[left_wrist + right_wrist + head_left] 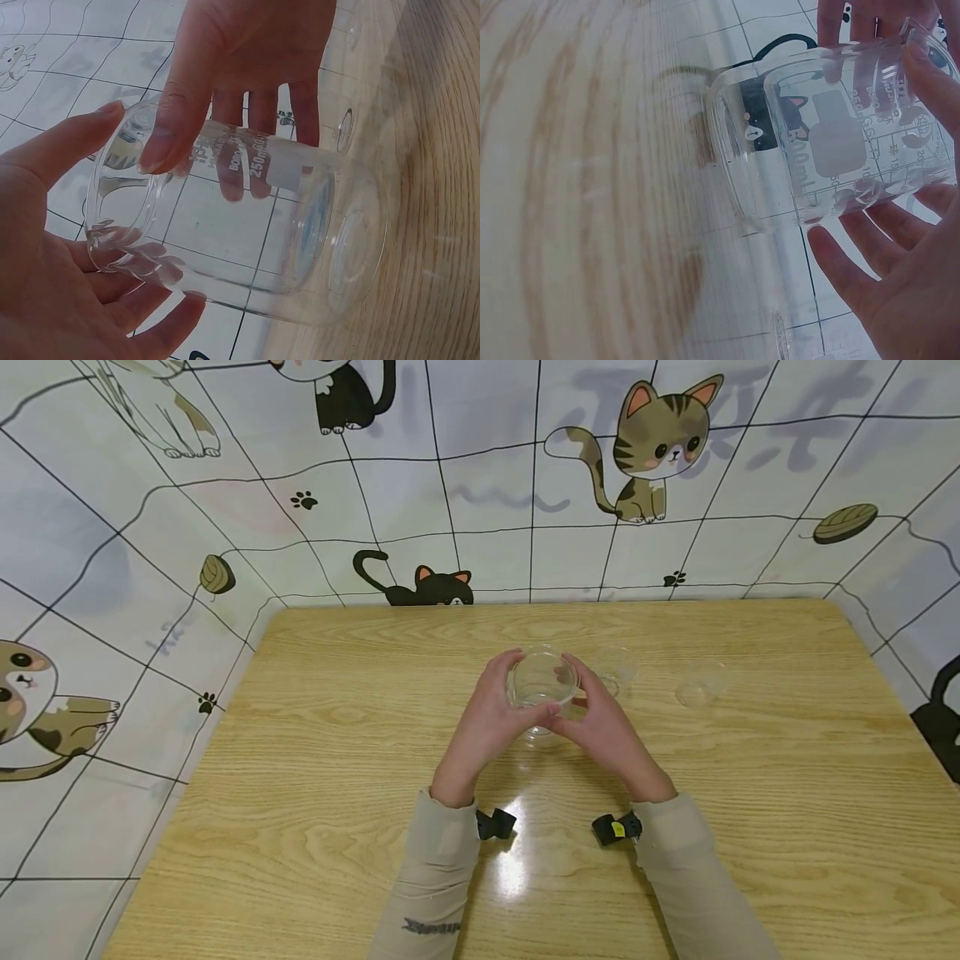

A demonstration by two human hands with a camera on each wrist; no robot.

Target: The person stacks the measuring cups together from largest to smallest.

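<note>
White-printed, clear glass, cylindrical beaker: upright between my left hand and right hand, over pale-brown wooden counter; base contact unclear. Both grip opposite sides, presumably balancing slick wall. Colourless round glass vessels: farther right.

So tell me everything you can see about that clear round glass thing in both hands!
It's a clear, round, glass-looking beaker with its rim facing up and white printing, including "250", showing on the side. Whether it touches the light-brown wooden table below is unclear. The left hand and right hand hold it from both sides, fingers curved around it. An extra curved outline shows near its bottom; I can't tell if that's another piece of glass.
</note>
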